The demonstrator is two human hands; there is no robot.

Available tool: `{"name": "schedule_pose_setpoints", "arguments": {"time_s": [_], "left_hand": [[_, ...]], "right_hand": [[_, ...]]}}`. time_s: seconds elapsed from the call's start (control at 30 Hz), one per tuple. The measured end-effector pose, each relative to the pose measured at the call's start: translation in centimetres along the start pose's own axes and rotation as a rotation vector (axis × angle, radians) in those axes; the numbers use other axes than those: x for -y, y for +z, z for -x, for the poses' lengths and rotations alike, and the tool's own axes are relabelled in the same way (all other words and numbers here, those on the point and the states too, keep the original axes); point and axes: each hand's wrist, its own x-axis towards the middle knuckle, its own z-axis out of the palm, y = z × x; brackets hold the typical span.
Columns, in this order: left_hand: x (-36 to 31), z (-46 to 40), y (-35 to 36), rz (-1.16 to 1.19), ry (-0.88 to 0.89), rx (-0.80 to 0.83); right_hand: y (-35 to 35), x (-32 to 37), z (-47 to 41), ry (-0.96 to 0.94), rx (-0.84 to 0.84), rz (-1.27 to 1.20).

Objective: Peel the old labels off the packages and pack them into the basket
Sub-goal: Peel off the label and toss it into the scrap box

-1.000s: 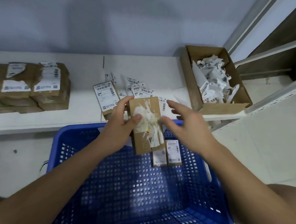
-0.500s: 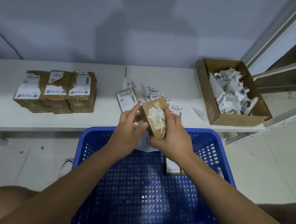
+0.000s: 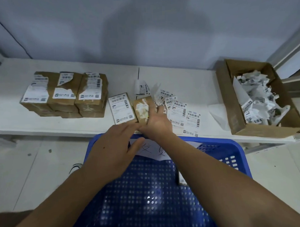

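A person's right hand (image 3: 157, 120) grips a small cardboard package (image 3: 143, 110) over the white shelf (image 3: 187, 81), its top face scarred with torn white label remnants, while the left hand (image 3: 113, 148) hovers just in front of it above the rim of the blue plastic basket (image 3: 228, 148). The risk here, as a judgement: the package sits right against a still-labelled package (image 3: 122, 108) and beside a fan of loose barcode labels (image 3: 178, 106), so a careless reach could sweep those slips off the shelf edge, or the half-stripped package could go into the basket with paper scraps still stuck on. The residue looks stubborn (thin, shredded layers), and picking at it may tear the cardboard facing. The right hand's fingers are curled over the package's right side, clamped on it; its fingertips are partly hidden. The left hand's fingers lie extended and close together, thumb apart, holding nothing; whether they touch the package's near end cannot be told. A stack of labelled packages (image 3: 65, 94) waits at left; a cardboard box of peeled labels (image 3: 234, 113) stands at right.
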Motion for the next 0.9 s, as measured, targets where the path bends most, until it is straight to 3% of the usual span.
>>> {"name": "schedule_pose_setpoints", "arguments": {"time_s": [0.33,0.5,0.67,0.8,0.9], "left_hand": [[-0.1,-2.3,-0.1,0.043,-0.007,0.035],[-1.3,-2.4,1.7,0.044,0.059,0.114],[-3.3,-3.0,4.0,0.0,0.098,0.153],[-4.8,-4.4,6.0,-0.019,0.156,0.186],[-5.6,-5.2,7.0,0.005,0.15,0.219]], "right_hand": [[0.0,1.0,-1.6,-0.035,0.05,-0.067],[-2.4,-5.9,1.3,-0.142,-0.043,0.019],[-5.0,-14.8,1.9,-0.029,-0.043,0.108],[-5.9,-18.2,0.5,0.123,0.042,0.096],[-4.8,-19.4,-0.8,0.079,0.132,0.157]]}}
